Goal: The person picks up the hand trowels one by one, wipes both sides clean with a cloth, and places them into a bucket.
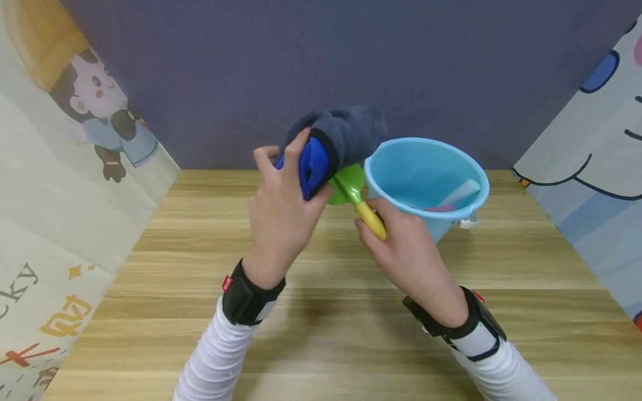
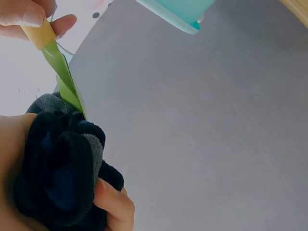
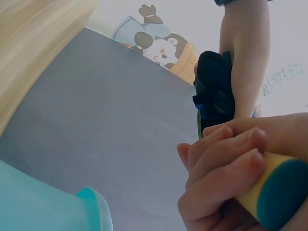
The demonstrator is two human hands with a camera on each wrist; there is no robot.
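Observation:
A dark grey-blue cloth with a black edge and bright blue underside is bunched up in my left hand, fingers and thumb curled round it. My right hand grips the yellow handle of a toy shovel with a green blade. The blade points away to the upper left, and its far end is hidden under the cloth. In the left wrist view the green blade runs right up to the folds of the cloth. Both hands are raised above the wooden table.
A light blue bucket stands at the back right, just beyond my right hand. Inside it lie a pale blue stick-like piece and something pink. A dark grey panel closes off the table's far edge, with printed sheets on both sides.

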